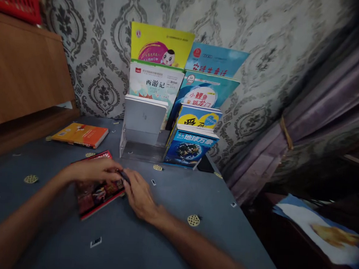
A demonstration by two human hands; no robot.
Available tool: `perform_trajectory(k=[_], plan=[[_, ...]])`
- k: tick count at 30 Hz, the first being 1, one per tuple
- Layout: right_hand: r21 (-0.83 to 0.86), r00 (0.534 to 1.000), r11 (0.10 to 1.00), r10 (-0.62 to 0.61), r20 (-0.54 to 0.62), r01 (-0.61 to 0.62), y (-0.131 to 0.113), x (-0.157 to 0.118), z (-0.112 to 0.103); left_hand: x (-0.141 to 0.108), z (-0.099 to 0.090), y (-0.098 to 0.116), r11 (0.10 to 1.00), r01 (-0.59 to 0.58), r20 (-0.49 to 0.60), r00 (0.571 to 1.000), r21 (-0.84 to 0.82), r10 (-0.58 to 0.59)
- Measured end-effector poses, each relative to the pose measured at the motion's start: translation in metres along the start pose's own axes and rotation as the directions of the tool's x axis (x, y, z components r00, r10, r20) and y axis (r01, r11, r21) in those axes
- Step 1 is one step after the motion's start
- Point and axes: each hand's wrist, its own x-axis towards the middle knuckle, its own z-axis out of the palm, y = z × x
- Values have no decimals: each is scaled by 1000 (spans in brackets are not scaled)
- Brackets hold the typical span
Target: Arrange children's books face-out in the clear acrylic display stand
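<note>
A red-edged book [101,194] with a dark picture cover lies aslant on the table. My left hand [96,170] is over its upper part, fingers bent and closed at a small dark object [125,176], whose kind I cannot make out. From the right, my right hand [141,195] meets the left at the book's right edge. Its fingers are closed around the same dark object. An orange book [82,134] lies flat farther back on the left.
A clear stepped book stand [142,151] holds several upright books, with a blue globe-cover book [188,149] at front right. A dark flat object [206,165] lies beside it. A wooden cabinet [28,68] is at left, a tied curtain [270,148] at right.
</note>
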Motion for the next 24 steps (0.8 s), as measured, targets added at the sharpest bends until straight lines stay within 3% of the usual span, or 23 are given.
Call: perform_trajectory(k=[2,4,6,9,13,18,21,24], plan=[[-23,999,1000,6,32,-6,-1,1,0,-2,-7,-12,989,145,-28,989,-1,-145],[-73,996,997,5,85,1,-2,0,-1,-6,-9,-34,892,418,-190,903,174,-386],[-124,992,992,-9,127,25,-3,-1,-1,-12,-8,-57,800,543,-256,836,256,-486],[-169,991,983,-49,125,70,-2,-2,0,-18,-5,-79,819,528,-191,848,225,-494],[-235,993,967,-80,91,100,0,1,-3,-17,-3,-79,854,502,-139,863,138,-485],[-350,976,919,-121,182,179,-9,11,-19,0,16,-53,835,446,145,895,-324,-422],[-302,925,899,-223,307,317,-20,11,-19,11,29,-42,808,375,147,926,-455,-347],[-208,842,860,-359,402,466,-29,6,-10,15,33,-40,826,332,120,942,-455,-313]])
